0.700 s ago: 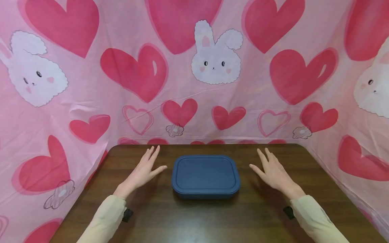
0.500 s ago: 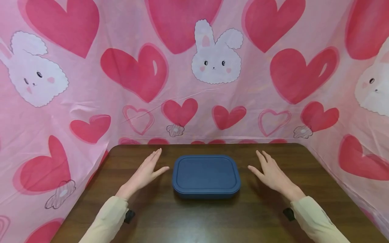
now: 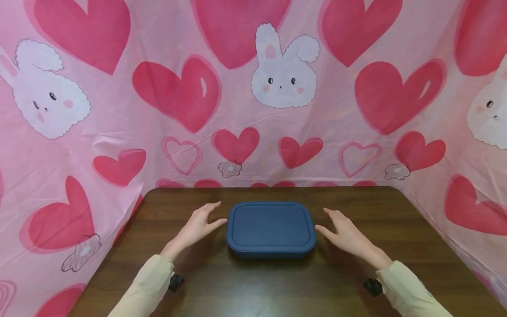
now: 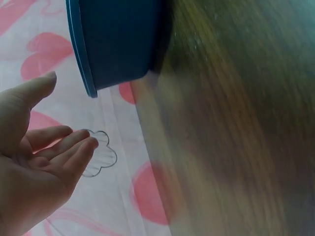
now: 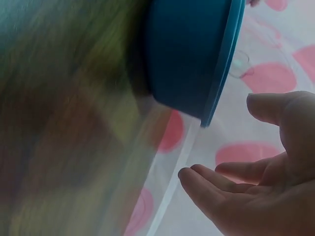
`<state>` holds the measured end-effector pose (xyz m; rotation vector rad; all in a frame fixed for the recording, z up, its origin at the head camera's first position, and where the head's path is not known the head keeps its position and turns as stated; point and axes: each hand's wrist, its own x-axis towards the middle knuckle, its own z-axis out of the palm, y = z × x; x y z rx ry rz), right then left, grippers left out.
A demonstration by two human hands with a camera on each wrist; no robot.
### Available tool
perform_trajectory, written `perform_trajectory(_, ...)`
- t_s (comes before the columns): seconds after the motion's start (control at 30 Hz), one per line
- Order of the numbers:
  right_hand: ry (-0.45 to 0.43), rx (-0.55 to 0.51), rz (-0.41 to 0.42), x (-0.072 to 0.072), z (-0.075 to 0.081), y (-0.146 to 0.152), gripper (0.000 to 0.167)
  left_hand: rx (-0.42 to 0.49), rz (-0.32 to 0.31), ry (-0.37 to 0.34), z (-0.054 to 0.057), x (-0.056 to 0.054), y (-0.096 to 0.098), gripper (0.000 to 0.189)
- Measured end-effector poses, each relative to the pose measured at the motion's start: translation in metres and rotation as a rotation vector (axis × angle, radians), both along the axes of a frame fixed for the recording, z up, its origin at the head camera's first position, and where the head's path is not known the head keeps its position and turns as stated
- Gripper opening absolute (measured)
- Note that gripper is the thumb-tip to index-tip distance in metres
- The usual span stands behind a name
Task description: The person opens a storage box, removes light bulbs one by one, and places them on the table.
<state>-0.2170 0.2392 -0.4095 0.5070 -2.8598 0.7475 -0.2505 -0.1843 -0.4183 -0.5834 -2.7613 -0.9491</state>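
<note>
A dark blue rectangular container with a flat lid (image 3: 271,226) sits on the wooden table in the head view. My left hand (image 3: 198,226) is just off its left end, thumb extended near the lid's edge. On the opposite side, my right hand (image 3: 348,233) is held close to the right end, its thumb nearest the rim. Both hands hold nothing, with fingers loosely bent. In the left wrist view the container's side wall (image 4: 118,44) stands apart from the left fingers (image 4: 64,147). A gap likewise shows between the right fingers (image 5: 211,189) and the container (image 5: 189,54) in the right wrist view.
The brown wooden table (image 3: 253,286) has rounded far corners. Pink cloth (image 3: 253,123) with hearts and rabbits hangs behind it and along both sides. Beneath each light sleeve a black wrist device shows, one at the left wrist (image 3: 176,281) and one at the right wrist (image 3: 373,287).
Both hands have moved inward toward the container's ends, and their fingers have bent more. The container stays in place on the table; the head view has shifted slightly.
</note>
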Motion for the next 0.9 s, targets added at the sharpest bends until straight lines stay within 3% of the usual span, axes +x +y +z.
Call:
perform_trajectory(0.37,-0.095,-0.075,0.059,0.004,-0.004,-0.012,0.063,0.13,0.006,-0.17,0.001,-0.001,0.011,0.059)
perform_trajectory(0.9,-0.146,-0.111,0.077,0.003,-0.008,-0.02,0.058,0.172,-0.03,-0.223,-0.004,-0.001,0.021,0.056)
